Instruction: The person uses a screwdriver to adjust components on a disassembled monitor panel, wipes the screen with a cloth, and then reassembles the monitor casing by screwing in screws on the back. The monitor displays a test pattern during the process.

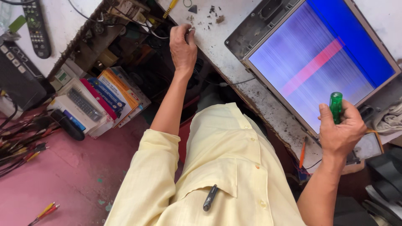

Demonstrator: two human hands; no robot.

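Here, the right hand grips a green-handled screwdriver beside a lit, streaked screen panel. The left hand presses on the workbench edge, seemingly holding nothing. A slip could likely scratch the bare panel.

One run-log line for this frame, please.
left hand: resting on white bench edge | right hand: gripping green translucent screwdriver handle | lit flat screen panel: striped

Our left hand stretches far fwd, arm nearly straight, knuckles up, fingers curled down at the tips. Our right hand stays closer in, forearm bent upward, fist wrapped tight w/ thumb on top.
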